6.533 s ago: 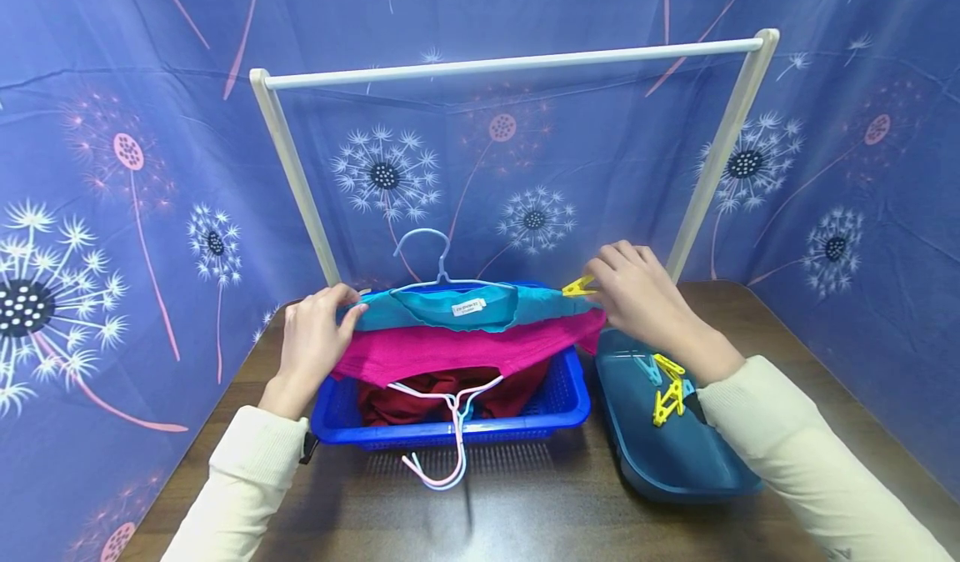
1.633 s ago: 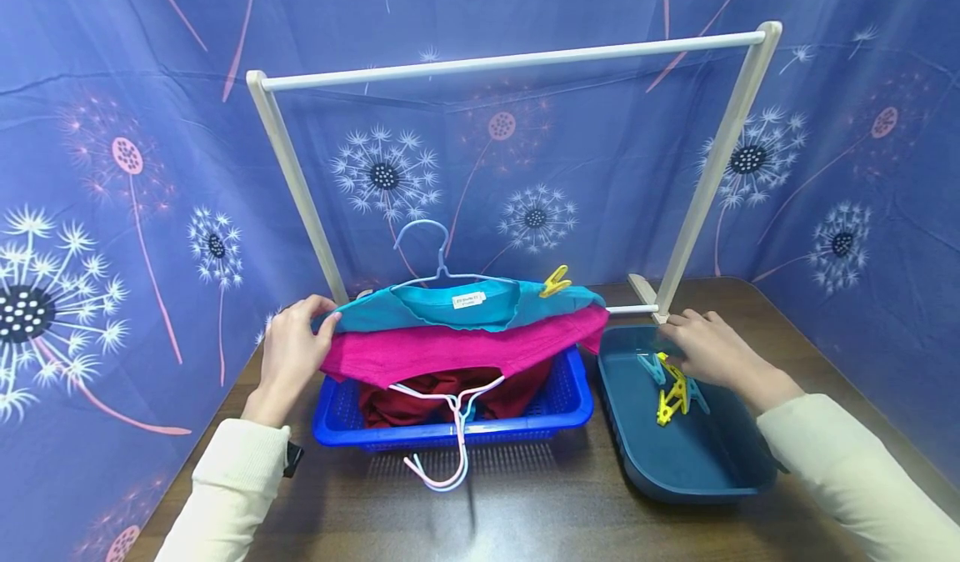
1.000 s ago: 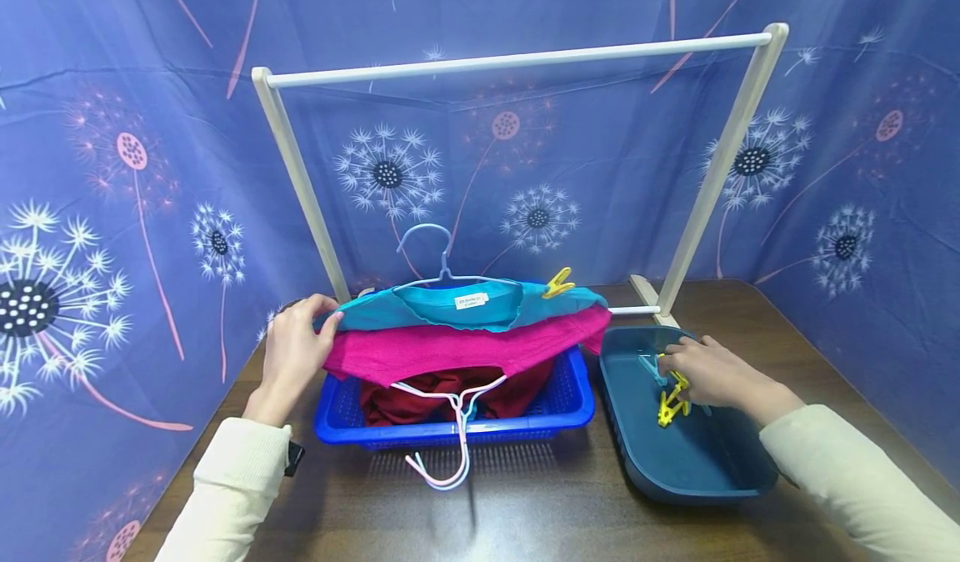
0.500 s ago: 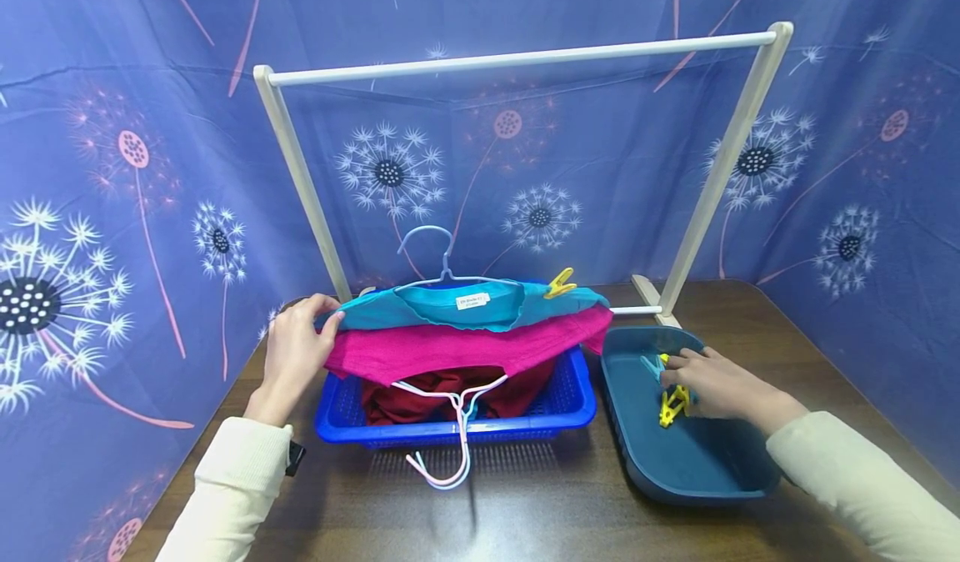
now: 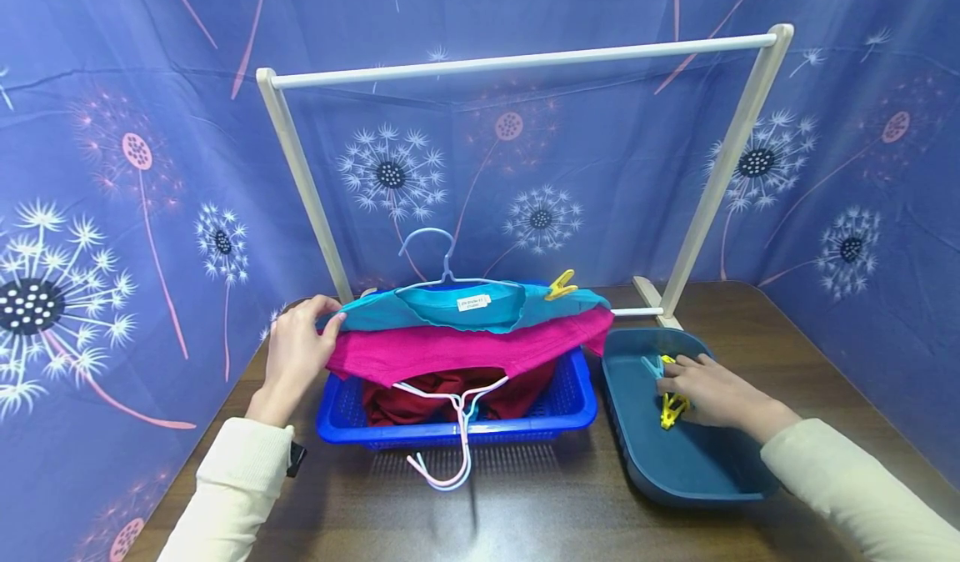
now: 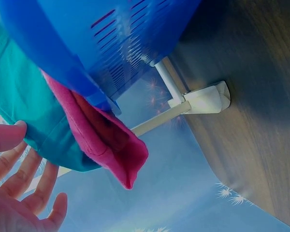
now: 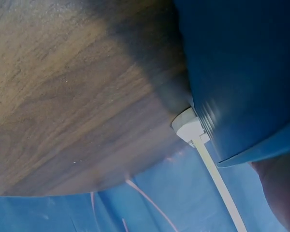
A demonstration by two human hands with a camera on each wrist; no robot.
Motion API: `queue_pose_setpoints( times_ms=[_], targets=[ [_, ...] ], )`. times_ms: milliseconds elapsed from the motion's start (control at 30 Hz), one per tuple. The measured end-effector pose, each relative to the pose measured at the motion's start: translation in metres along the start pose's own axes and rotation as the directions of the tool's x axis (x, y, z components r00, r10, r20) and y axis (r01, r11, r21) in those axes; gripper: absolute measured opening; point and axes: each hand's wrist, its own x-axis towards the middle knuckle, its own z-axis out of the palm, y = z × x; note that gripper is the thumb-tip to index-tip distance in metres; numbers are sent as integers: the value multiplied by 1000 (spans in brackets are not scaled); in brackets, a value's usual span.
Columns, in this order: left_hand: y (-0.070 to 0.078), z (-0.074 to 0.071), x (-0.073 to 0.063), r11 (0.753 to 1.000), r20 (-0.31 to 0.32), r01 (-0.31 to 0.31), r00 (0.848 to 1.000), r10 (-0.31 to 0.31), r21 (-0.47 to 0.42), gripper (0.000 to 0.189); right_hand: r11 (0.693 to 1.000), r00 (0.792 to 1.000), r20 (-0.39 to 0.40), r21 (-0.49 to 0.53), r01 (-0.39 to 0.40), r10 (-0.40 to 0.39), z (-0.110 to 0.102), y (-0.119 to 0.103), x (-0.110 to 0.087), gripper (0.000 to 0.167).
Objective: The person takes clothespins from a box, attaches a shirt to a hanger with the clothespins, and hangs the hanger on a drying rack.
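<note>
My left hand (image 5: 300,345) pinches the left shoulder of a teal shirt (image 5: 360,312), thumb in front and fingers behind in the left wrist view. The shirt is on a pale blue hanger (image 5: 447,272), and a yellow clothespin (image 5: 561,284) is clipped at its right shoulder. In front of it lies a magenta garment (image 5: 457,349) over the basket. My right hand (image 5: 712,388) reaches down into a dark blue bin (image 5: 705,470), its fingers on or just over the yellow clothespins (image 5: 671,412). A light blue clothespin (image 5: 651,367) lies beside them. Its fingertips are partly hidden, so any grip is unclear.
A blue basket (image 5: 450,435) holds a dark red garment (image 5: 420,412). Hanger hooks (image 5: 450,479) overhang its front rim. Behind stands a rack with a white rail (image 5: 525,62) and wooden posts. The dandelion-patterned curtain (image 5: 480,170) surrounds the wooden table (image 5: 525,520).
My right hand has left the shirt's right shoulder, where a yellow clothespin stays clipped, and moved down right into the bin, among the clothespins. My left hand has shifted slightly left, still pinching the shirt.
</note>
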Motion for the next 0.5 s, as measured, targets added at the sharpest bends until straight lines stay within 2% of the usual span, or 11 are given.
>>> queue_pose_setpoints(
  times_ms=[500],
  targets=[
    [-1,-1,0,1000,6,1,1000,-1,6,10,999,1000,-14,-45,-10,9,8,0,0,35]
  ],
)
